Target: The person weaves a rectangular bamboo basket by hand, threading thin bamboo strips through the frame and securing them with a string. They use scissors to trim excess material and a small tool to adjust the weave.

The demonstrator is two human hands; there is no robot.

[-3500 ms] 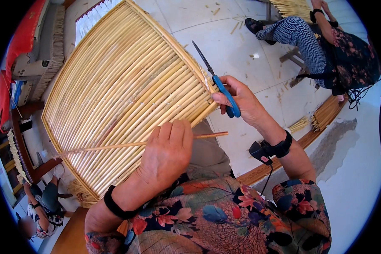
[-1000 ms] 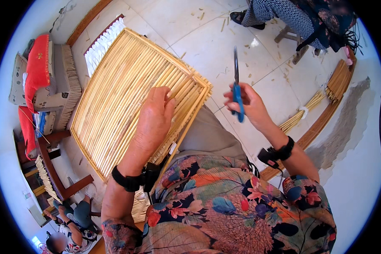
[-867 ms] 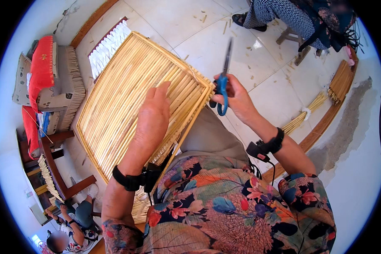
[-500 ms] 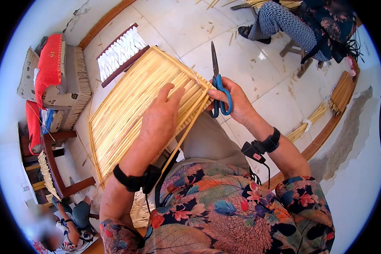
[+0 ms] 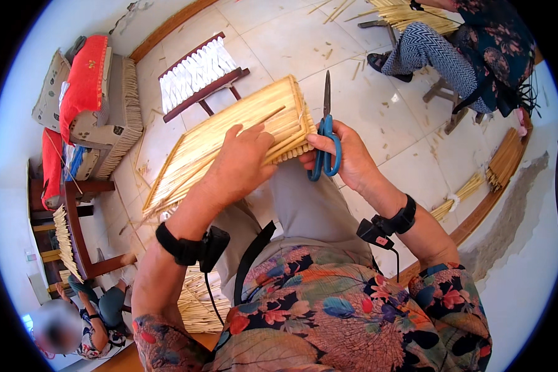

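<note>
A flat panel of pale straw stalks [image 5: 198, 136] with a plaited border slants across my lap. My left hand [image 5: 245, 158] lies over its near part, with the fingers curled round a loose stalk [image 5: 271, 115] whose tip points to the far right. In my right hand [image 5: 347, 149] are blue-handled scissors [image 5: 327, 105], blades upward. The thumb of that hand also presses on the panel's right corner, beside the scissors' handles. Fingers under the panel are partly hidden.
A dark wooden folding stool [image 5: 201, 71] with white webbing stands beyond the panel. Stalk bundles [image 5: 459, 195] lie at right. At the upper right sits a person [image 5: 477, 56] with stalks; another person [image 5: 99, 319] is at lower left. Cut scraps litter the tiled floor [image 5: 279, 43].
The panel has tipped, and its near left side has risen away from me. The loose stalk that hung toward my body now lies across the panel under my left hand, whose fingers have curled.
</note>
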